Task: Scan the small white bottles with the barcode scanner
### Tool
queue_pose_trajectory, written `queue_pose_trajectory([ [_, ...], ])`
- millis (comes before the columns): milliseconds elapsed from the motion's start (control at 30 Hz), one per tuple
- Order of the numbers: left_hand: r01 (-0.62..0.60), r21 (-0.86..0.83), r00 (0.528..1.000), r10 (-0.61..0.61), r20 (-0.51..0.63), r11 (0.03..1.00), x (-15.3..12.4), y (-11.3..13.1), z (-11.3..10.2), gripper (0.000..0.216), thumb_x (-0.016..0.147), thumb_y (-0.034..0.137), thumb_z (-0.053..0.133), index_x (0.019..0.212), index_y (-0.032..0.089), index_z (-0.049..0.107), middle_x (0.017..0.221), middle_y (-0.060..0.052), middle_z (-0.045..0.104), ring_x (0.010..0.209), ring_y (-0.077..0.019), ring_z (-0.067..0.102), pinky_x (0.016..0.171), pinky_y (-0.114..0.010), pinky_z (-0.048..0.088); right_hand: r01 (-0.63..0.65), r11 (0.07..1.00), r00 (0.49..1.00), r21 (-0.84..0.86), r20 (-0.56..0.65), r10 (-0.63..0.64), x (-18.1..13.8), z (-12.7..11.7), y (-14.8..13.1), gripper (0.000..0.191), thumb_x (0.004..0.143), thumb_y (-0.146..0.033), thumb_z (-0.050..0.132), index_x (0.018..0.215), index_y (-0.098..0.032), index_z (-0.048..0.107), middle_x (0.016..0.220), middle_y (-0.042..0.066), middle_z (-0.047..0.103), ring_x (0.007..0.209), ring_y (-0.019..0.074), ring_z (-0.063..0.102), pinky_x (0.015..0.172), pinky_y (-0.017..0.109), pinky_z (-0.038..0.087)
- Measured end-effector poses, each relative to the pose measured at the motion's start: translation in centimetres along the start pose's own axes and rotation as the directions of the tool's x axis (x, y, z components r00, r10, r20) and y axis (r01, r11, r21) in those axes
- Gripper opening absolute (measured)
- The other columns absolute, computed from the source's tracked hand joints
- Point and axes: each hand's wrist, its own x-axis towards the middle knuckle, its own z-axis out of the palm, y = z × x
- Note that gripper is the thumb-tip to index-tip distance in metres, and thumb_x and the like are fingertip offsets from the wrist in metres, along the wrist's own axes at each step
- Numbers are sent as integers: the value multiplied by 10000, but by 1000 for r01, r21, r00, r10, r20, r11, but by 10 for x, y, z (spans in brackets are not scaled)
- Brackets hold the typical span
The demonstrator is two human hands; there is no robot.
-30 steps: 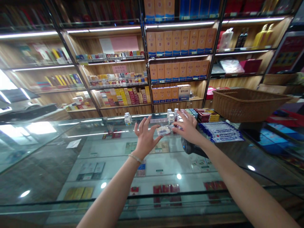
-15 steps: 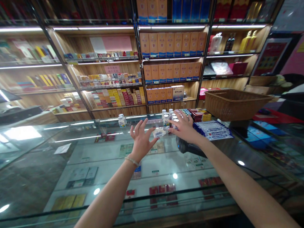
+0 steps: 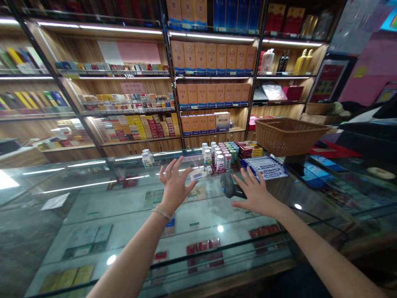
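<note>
My left hand (image 3: 174, 185) has its thumb and index finger around one end of a small clear bottle (image 3: 198, 173) with a white label, turned on its side. The other fingers are spread. My right hand (image 3: 256, 191) is open, fingers apart, at the handle side of a black handheld barcode scanner (image 3: 228, 186); its palm hides part of the handle, and I cannot tell whether they touch. Behind the held bottle stand several small white-capped bottles (image 3: 207, 156), with rows of pink and green small containers (image 3: 228, 158) beside them.
The glass display counter (image 3: 130, 215) shows packs beneath its top. Blue-white sachets (image 3: 265, 167), red and yellow packs (image 3: 246, 150) and a wicker basket (image 3: 287, 136) are at right. More bottles (image 3: 147, 158) stand at back left. Boxed shelves (image 3: 211, 96) line the wall.
My right hand has left the capped end of the bottle and moved right and down to the scanner, fingers spreading. My left hand stays with the bottle. The view has shifted slightly right.
</note>
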Motion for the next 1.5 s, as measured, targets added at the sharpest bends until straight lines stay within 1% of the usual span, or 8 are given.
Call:
queue_pose_trajectory([
  [167,2,8,1000,-2,-3,1000,-1,-1,2,356,817,409,790,1154,314,724,1605,-93,451,1479,-369,366,1242,-628,112,-16,999,999,-31,-50,15,-2,0,-6,840,881,-734,555,1519,-189,514,1662,233,310,1564,429,175,1195,714,116],
  [400,8,8,1000,-8,4,1000,-1,-2,2,360,817,406,790,1157,306,724,1602,-102,453,1476,-376,372,1234,-636,136,-60,998,998,25,-25,61,1,-7,-13,448,898,-434,626,1269,-193,694,1602,180,448,1512,400,339,1169,635,291],
  [533,17,3,1000,-17,3,1000,-1,-5,3,337,812,391,791,1131,305,731,1611,-96,440,1481,-374,364,1242,-637,120,-50,996,998,69,-45,53,6,-4,-11,402,840,-315,628,1209,-173,699,1564,168,504,1464,372,426,1123,570,395],
  [667,36,15,999,-36,4,999,-2,-8,4,351,811,395,792,1143,305,727,1606,-102,442,1486,-373,353,1239,-642,127,-15,994,983,108,-181,35,16,-10,-9,378,810,-289,623,1159,-165,700,1576,168,487,1439,359,460,1078,526,460],
  [800,71,33,997,-71,7,997,-2,-12,4,348,818,418,787,1138,294,727,1601,-114,446,1479,-372,359,1229,-643,144,-50,971,968,234,-228,105,30,-28,-13,400,816,-318,615,1190,-195,683,1603,110,465,1186,312,666,881,422,566],
  [967,111,69,994,-110,-15,991,-2,-18,6,343,817,418,787,1131,298,722,1596,-112,457,1478,-364,360,1222,-637,152,-37,892,983,451,-144,113,57,-44,-19,417,840,-386,614,1217,-215,659,1211,89,736,991,306,719,737,370,543],
  [1133,136,113,991,-134,-31,984,-3,-27,9,346,809,414,792,1131,311,719,1597,-106,460,1475,-359,368,1216,-638,159,-30,754,999,657,-8,47,75,-44,-34,369,825,-387,671,1165,-248,695,803,14,755,768,261,725,650,318,513],
  [1500,180,136,984,-180,-10,974,-3,-30,9,368,799,413,808,1137,299,717,1594,-122,461,1473,-374,375,1208,-656,178,-27,739,998,673,55,-14,43,-30,-62,392,759,-317,750,1147,-280,711,905,30,797,873,302,741,708,325,517],
])
